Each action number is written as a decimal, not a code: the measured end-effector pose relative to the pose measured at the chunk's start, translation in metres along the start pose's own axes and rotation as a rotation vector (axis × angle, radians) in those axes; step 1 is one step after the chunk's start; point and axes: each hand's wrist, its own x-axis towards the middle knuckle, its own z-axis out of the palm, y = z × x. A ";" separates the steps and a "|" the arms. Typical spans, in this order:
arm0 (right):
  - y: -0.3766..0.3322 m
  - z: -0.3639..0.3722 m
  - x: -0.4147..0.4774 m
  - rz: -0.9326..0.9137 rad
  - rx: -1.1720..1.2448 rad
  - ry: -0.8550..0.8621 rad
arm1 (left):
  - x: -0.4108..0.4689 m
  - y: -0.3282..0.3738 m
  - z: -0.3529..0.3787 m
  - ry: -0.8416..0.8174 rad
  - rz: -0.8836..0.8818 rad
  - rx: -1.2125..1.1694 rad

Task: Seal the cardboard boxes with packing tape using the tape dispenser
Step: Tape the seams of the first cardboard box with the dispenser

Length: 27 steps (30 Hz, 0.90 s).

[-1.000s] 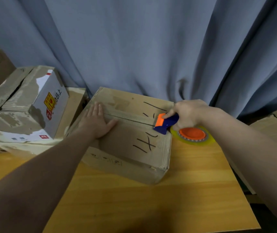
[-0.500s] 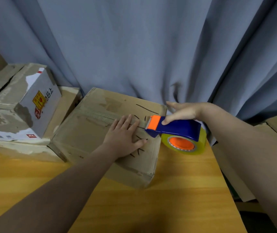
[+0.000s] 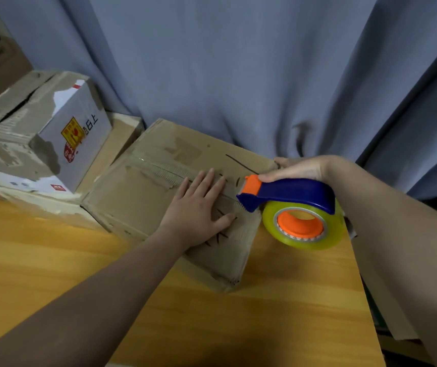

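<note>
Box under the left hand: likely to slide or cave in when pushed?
Probably slides easily: the box sits on a smooth wooden table. Its worn, creased top likely flexes, which may be why the left hand presses it flat. Weight cannot be judged.

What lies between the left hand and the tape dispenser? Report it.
Head view: only a narrow stretch of the cardboard box top, bearing black marker strokes, separates the left hand from the tape dispenser.
</note>
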 end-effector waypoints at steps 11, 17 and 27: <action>-0.021 0.021 -0.033 -0.011 -0.108 0.139 | 0.005 0.001 0.001 -0.055 -0.007 0.007; -0.014 0.063 -0.035 -0.048 -0.455 0.501 | 0.009 0.004 -0.004 -0.175 -0.008 0.024; 0.028 0.066 -0.050 0.099 -0.460 0.489 | 0.009 0.002 -0.011 -0.222 0.002 0.065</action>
